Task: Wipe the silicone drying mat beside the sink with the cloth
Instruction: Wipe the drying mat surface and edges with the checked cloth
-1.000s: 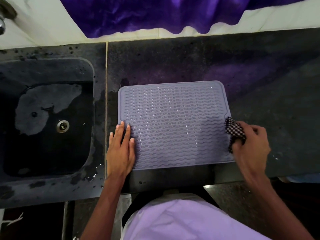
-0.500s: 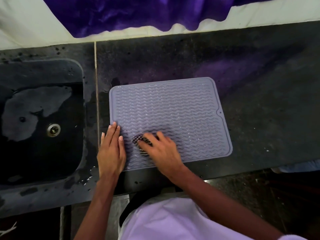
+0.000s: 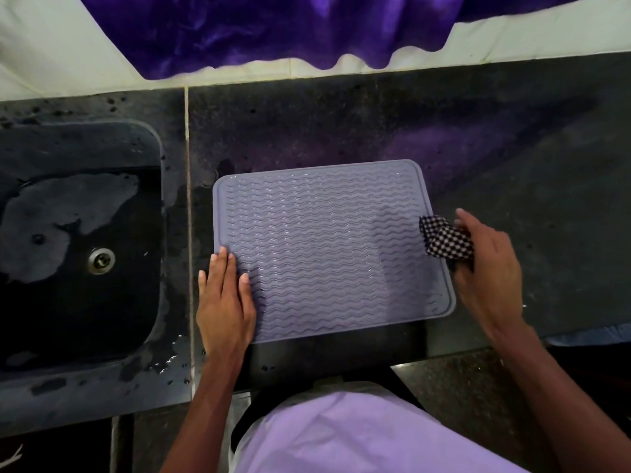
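Mat [image 3: 334, 247] long axis left-right; left grip [image 3: 225, 302] flat on it, right grip [image 3: 488, 268] pinches cloth [image 3: 444, 240].

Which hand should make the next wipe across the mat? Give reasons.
The right hand: it grips the cloth at the mat's right edge. The left hand lies flat on the mat's left edge, likely steadying it.
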Tool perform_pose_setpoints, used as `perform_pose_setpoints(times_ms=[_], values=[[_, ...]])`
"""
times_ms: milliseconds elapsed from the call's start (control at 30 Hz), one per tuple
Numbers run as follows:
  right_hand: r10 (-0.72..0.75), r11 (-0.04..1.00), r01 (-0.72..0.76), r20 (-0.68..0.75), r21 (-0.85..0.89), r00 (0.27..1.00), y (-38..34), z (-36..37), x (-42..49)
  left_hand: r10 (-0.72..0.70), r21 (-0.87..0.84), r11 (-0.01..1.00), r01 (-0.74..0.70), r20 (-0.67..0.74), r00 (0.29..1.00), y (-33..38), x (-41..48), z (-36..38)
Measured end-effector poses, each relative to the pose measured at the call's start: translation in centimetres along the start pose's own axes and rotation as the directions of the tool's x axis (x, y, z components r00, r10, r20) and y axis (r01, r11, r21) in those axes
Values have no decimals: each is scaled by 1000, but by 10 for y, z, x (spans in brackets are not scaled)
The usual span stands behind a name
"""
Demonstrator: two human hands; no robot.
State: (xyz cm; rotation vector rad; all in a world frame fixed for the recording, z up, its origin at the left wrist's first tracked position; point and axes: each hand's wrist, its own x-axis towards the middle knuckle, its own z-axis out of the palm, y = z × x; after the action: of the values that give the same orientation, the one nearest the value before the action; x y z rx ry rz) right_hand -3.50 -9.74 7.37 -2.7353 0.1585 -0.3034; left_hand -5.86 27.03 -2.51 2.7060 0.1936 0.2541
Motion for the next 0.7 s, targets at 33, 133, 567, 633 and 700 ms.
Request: perform_pose_setpoints(times_ms=[33,133,567,633,700], values=[[-50,999,50,-9,0,999,-3,-1,4,3,1,1000,-3,-7,1000,0,0,0],[-174,985,174,116,7,978,-7,10,-1,4,8,1000,-4,-22,1000,1,-1,1],[-225,974,200,416,102,881,16,37,-32,-31,-9,999,30,-47,998,7,3,-1],[-242,967,251,433,38,868,20,39,-33,-26,-9,1000,26,-48,998,7,3,-1],[-229,969,245,370,2,900,17,40,-35,-24,-1,1000,24,-55,998,7,3,-1]])
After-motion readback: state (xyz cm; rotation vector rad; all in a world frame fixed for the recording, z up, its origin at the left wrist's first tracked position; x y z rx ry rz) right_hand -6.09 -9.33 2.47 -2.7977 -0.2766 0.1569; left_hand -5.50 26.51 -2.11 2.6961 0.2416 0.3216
